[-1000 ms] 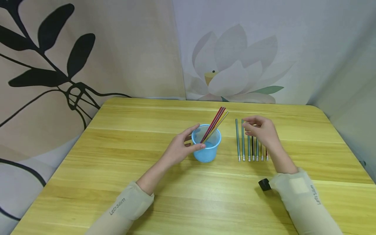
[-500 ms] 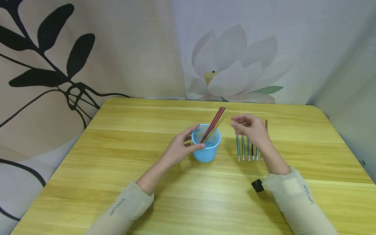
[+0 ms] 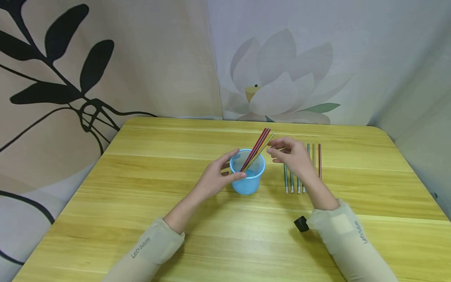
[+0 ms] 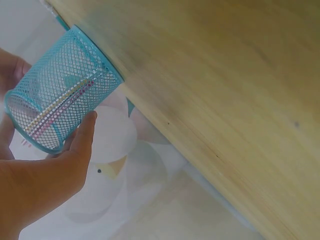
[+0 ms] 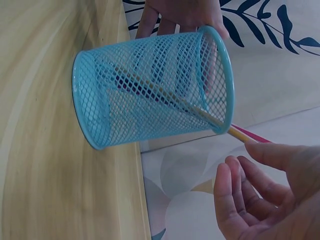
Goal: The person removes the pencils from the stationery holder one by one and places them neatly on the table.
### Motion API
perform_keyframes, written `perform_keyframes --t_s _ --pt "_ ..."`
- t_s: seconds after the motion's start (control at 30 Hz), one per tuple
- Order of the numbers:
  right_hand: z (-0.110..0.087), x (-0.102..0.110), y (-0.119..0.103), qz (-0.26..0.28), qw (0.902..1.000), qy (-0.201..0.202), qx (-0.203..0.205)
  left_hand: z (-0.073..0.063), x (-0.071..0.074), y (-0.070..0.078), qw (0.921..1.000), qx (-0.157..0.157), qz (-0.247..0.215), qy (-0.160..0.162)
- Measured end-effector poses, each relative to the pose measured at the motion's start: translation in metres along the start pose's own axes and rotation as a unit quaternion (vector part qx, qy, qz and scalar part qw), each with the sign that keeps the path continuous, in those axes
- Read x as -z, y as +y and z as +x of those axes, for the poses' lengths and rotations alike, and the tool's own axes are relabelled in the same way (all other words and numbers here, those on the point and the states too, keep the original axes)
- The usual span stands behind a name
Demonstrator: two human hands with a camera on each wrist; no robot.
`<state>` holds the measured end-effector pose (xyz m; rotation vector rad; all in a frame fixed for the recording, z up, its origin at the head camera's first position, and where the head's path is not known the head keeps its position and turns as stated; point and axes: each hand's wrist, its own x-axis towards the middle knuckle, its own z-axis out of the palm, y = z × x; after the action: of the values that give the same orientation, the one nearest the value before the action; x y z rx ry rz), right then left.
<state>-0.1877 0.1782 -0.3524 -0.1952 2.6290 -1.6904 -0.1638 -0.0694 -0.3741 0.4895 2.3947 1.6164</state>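
My left hand [image 3: 215, 177] holds a light blue mesh pencil cup [image 3: 246, 187], thumb on the near side and fingers round the far side. The cup stands upright on the table. Several red and yellow pencils [image 3: 260, 145] lean in it toward the right, their ends above the rim. My right hand [image 3: 293, 157] hovers just right of these ends, fingers bent and parted from the thumb. In the right wrist view its thumb [image 5: 272, 154] overlaps the pencil ends, with nothing between thumb and fingers. A row of teal, black, yellow and red pencils [image 3: 320, 160] lies beneath and beside it.
The wooden table [image 3: 225, 239] reaches back to a wall printed with a lotus [image 3: 282, 90] and dark leaves [image 3: 67, 31]. A small black device [image 3: 301, 224] sits at the right sleeve cuff, low over the table.
My right hand has moved left from over the pencil row to the pencils in the cup, uncovering the row's right end. My left hand and the cup have stayed in place.
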Motion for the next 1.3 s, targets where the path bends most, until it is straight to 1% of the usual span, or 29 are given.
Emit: perform_keyframes --t_s 0.1,0.27,0.5,0.8,1.13,1.3 --pt "-0.001 -0.002 -0.003 0.005 1.0 -0.004 -0.004 0.0 0.0 0.001 1.0 0.0 -0.001 0.0" --pt "-0.002 -0.006 -0.006 0.004 0.9999 -0.01 0.0 0.0 0.0 0.0 1.0 0.002 -0.001 -0.001" --pt "-0.001 -0.011 -0.005 0.007 0.9999 -0.015 -0.003 0.0 0.001 0.0 1.0 0.001 -0.002 -0.002" --pt "0.0 -0.016 -0.004 0.004 0.9999 -0.009 0.002 -0.001 0.001 0.001 1.0 0.003 -0.003 -0.002" --pt "-0.001 -0.013 -0.007 0.012 0.9999 0.0 -0.003 0.0 0.0 0.001 1.0 0.002 -0.002 -0.002" --pt "-0.001 -0.007 -0.011 0.031 0.9995 0.01 -0.001 0.001 0.0 0.0 1.0 0.001 -0.002 -0.001"
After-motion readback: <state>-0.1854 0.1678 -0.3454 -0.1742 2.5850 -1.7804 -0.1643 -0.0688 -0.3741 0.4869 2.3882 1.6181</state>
